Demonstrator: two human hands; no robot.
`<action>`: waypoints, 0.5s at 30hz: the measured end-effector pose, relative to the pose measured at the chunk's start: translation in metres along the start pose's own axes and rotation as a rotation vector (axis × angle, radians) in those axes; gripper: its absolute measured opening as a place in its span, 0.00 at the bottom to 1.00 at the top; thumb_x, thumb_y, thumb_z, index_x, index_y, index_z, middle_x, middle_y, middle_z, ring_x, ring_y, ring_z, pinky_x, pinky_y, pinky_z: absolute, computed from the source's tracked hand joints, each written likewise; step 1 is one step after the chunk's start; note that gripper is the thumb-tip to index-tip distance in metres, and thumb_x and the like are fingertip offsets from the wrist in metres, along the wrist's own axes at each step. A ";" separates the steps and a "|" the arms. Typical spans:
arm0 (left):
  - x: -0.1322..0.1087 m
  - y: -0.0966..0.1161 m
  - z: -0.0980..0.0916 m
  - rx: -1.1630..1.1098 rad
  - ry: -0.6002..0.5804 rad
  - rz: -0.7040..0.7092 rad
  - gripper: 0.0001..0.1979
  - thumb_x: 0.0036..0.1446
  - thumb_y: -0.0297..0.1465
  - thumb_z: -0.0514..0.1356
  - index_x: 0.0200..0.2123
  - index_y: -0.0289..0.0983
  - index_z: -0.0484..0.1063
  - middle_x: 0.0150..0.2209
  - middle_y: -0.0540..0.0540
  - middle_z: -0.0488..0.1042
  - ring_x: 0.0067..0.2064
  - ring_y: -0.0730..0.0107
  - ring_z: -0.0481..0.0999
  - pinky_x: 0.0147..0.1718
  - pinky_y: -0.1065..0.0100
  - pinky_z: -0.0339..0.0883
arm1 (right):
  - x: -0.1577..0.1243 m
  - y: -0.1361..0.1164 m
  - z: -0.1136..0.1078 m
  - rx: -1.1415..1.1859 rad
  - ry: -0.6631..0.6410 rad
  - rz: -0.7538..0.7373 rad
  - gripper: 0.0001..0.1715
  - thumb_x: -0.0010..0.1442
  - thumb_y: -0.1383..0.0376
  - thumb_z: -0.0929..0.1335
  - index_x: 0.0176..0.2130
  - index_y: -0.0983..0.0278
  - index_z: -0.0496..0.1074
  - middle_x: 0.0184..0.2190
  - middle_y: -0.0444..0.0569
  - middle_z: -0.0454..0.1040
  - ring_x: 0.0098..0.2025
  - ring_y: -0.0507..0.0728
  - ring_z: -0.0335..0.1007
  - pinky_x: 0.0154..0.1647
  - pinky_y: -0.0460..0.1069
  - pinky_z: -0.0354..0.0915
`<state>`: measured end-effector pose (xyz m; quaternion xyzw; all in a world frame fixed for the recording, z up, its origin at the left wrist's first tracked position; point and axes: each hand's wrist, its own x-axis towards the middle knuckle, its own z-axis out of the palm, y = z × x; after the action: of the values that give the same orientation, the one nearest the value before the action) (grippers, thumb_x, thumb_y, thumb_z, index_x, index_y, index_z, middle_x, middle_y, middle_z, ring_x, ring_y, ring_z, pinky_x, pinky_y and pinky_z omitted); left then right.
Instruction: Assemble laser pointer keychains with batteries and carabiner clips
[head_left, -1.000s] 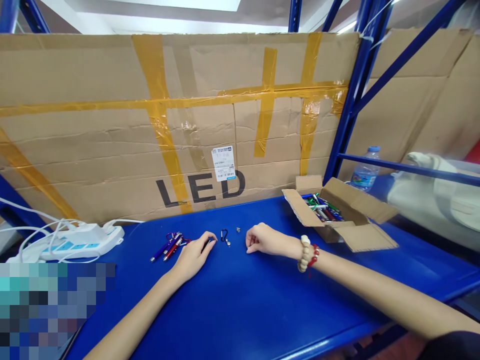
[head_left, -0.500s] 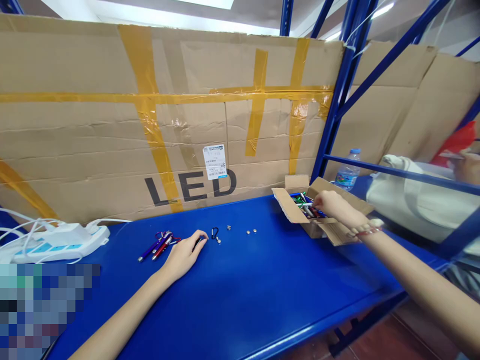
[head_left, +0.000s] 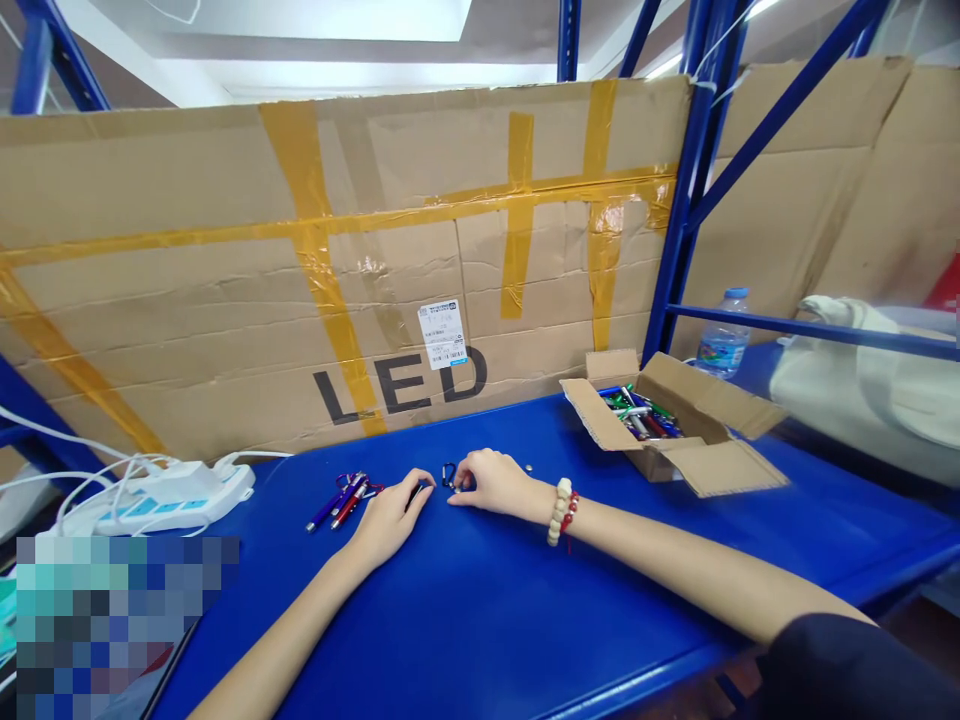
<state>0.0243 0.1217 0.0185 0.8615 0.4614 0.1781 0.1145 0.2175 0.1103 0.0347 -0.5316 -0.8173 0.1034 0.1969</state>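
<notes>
My left hand [head_left: 390, 515] rests on the blue table with its fingers curled. Something dark shows between thumb and forefinger, too small to name. Close by on its right, my right hand [head_left: 495, 487] bends its fingertips down to the tabletop, pinched at a tiny silvery piece that I cannot make out. A black carabiner clip [head_left: 448, 474] lies between the two hands, beside the right fingertips. To the left of my left hand lie purple and red metal pen-shaped lights [head_left: 346, 502] with small clips. A small silver disc [head_left: 529, 468] sits behind my right wrist.
An open cardboard box [head_left: 600, 413] of colourful pen-shaped lights stands at the back right. A white power strip [head_left: 180, 495] with cables lies at the left. Behind stands a large cardboard sheet [head_left: 405, 260]. A water bottle [head_left: 724, 340] is beyond the blue rack post [head_left: 679, 240].
My right hand has left the cardboard box and come left across the table to the carabiner clip beside my left hand. My left hand keeps its curled pose. The view has shifted slightly.
</notes>
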 end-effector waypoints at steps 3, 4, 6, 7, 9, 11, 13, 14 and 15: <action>0.001 -0.002 0.001 -0.003 0.002 0.006 0.13 0.61 0.38 0.42 0.41 0.43 0.63 0.35 0.51 0.75 0.36 0.66 0.76 0.35 0.69 0.63 | 0.003 0.004 0.000 0.024 -0.040 0.015 0.10 0.50 0.60 0.70 0.32 0.63 0.76 0.29 0.47 0.77 0.30 0.52 0.72 0.26 0.43 0.59; 0.001 -0.003 0.001 -0.007 0.003 0.008 0.13 0.62 0.39 0.42 0.41 0.43 0.63 0.35 0.51 0.75 0.36 0.66 0.76 0.35 0.69 0.63 | 0.003 0.006 -0.002 0.030 -0.063 0.025 0.09 0.50 0.61 0.71 0.31 0.64 0.76 0.28 0.47 0.77 0.29 0.52 0.72 0.25 0.43 0.59; 0.002 -0.004 0.002 -0.017 0.003 0.008 0.13 0.61 0.39 0.42 0.41 0.44 0.63 0.35 0.51 0.75 0.36 0.66 0.76 0.35 0.69 0.63 | -0.002 0.010 -0.008 0.045 -0.122 0.045 0.09 0.48 0.62 0.72 0.28 0.65 0.76 0.27 0.48 0.77 0.27 0.52 0.72 0.24 0.43 0.59; 0.002 -0.005 0.002 -0.020 0.002 0.006 0.13 0.61 0.40 0.42 0.41 0.44 0.63 0.35 0.51 0.75 0.36 0.65 0.76 0.35 0.69 0.63 | -0.006 0.012 -0.012 0.055 -0.152 0.052 0.08 0.47 0.62 0.72 0.28 0.66 0.77 0.26 0.47 0.77 0.27 0.51 0.71 0.24 0.42 0.59; 0.002 -0.005 0.002 -0.025 -0.004 0.002 0.13 0.61 0.40 0.42 0.41 0.44 0.62 0.34 0.52 0.75 0.35 0.65 0.76 0.34 0.69 0.63 | -0.017 0.017 -0.018 0.073 -0.195 0.063 0.07 0.46 0.64 0.72 0.26 0.66 0.77 0.24 0.46 0.77 0.25 0.50 0.71 0.24 0.41 0.60; 0.002 -0.005 0.003 -0.026 -0.010 -0.001 0.14 0.61 0.40 0.42 0.41 0.44 0.62 0.32 0.52 0.74 0.34 0.64 0.76 0.33 0.69 0.63 | -0.032 0.022 -0.024 0.079 -0.202 0.080 0.04 0.46 0.67 0.70 0.27 0.66 0.77 0.23 0.45 0.76 0.25 0.50 0.71 0.24 0.40 0.60; 0.001 -0.004 0.002 -0.026 -0.012 -0.003 0.13 0.61 0.40 0.42 0.41 0.44 0.62 0.32 0.52 0.75 0.34 0.64 0.76 0.33 0.68 0.63 | -0.049 0.027 -0.029 0.065 -0.172 0.103 0.07 0.46 0.72 0.68 0.28 0.67 0.76 0.24 0.46 0.76 0.25 0.49 0.70 0.26 0.40 0.61; 0.001 -0.004 0.002 -0.026 -0.012 -0.003 0.13 0.61 0.40 0.42 0.41 0.44 0.62 0.33 0.52 0.75 0.34 0.64 0.76 0.33 0.68 0.63 | -0.057 0.029 -0.032 0.052 -0.151 0.114 0.10 0.45 0.74 0.67 0.30 0.67 0.76 0.25 0.46 0.76 0.25 0.49 0.70 0.26 0.40 0.61; 0.001 -0.004 0.002 -0.026 -0.011 -0.003 0.13 0.61 0.39 0.42 0.41 0.44 0.62 0.34 0.52 0.75 0.35 0.64 0.76 0.34 0.68 0.63 | -0.065 0.032 -0.034 0.038 -0.130 0.124 0.12 0.44 0.75 0.67 0.31 0.68 0.76 0.26 0.46 0.76 0.25 0.49 0.70 0.27 0.41 0.61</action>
<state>0.0225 0.1244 0.0155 0.8603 0.4596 0.1793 0.1285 0.2814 0.0632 0.0396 -0.5696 -0.7917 0.1654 0.1465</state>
